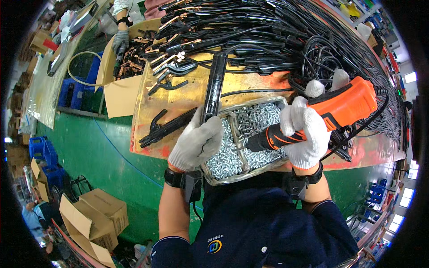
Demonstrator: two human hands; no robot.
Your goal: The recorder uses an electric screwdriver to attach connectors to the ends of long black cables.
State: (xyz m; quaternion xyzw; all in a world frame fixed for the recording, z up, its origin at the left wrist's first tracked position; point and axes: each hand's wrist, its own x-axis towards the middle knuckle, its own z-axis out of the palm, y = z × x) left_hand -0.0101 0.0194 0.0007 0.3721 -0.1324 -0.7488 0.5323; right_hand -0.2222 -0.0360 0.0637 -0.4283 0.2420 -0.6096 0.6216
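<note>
My left hand (198, 142), in a white knit glove, is closed round the lower end of a black tubular handle (216, 85) that stands nearly upright in view. My right hand (308, 134), gloved too, grips an orange and black electric screwdriver (351, 105). Its bit points left, above a tray (232, 180) of small silver screws (261, 118) split by a divider. Left of my left hand, a black welding electrode holder (172, 126) with a forked lever lies on the worn yellow-and-red table (192, 96). The hidden lower end of the handle lies within my palm.
Rows of black electrode holders (250, 35) with copper jaws cover the table's back, their cables (384, 98) bundled rightward. At upper left, a co-worker's gloved hand (119, 41) reaches into a carton (117, 98) of copper parts. Cardboard boxes (96, 214) stand on the green floor.
</note>
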